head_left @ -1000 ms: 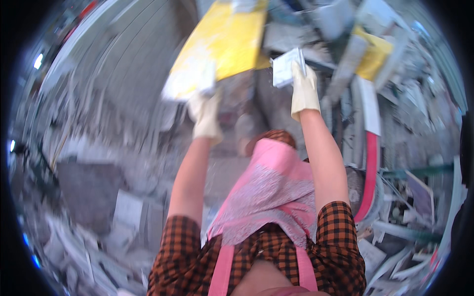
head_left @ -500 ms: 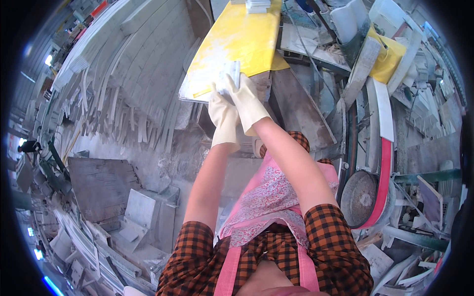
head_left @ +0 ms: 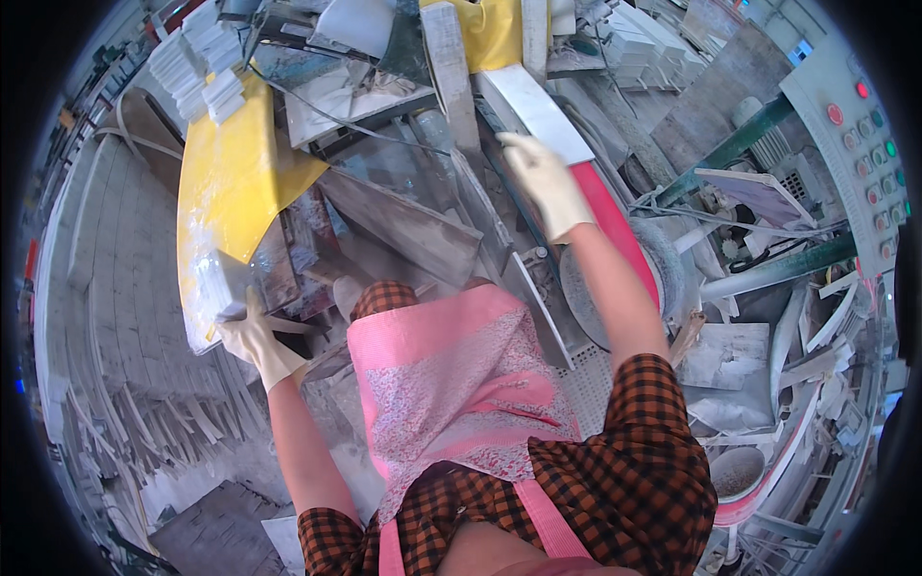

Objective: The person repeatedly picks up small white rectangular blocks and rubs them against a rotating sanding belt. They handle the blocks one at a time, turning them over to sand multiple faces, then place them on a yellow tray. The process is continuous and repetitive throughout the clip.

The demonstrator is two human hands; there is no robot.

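A small stack of white strips (head_left: 219, 285) rests at the near end of a bench covered by a yellow sheet (head_left: 229, 192). My left hand (head_left: 257, 344), in a cream rubber glove, grips the stack's near end, its thumb up along the right side. Its other fingers are partly hidden. My right hand (head_left: 545, 182), gloved alike, is held out to the right above a belt machine, fingers stretched and slightly apart, with nothing seen in them. Below it lie a flat white plate (head_left: 545, 120) and a red belt (head_left: 619, 226).
Further stacks of white pieces (head_left: 206, 62) stand at the bench's far end. The belt runs round a dusty wheel (head_left: 586, 293). A control panel (head_left: 860, 158) with coloured buttons is at the far right. Long slabs (head_left: 96, 278) lean at the left; a board (head_left: 403, 226) slants beside the bench.
My view has turned right. My right hand has let go of the white stack and swung over to the belt machine, while my left hand stays at the stack.
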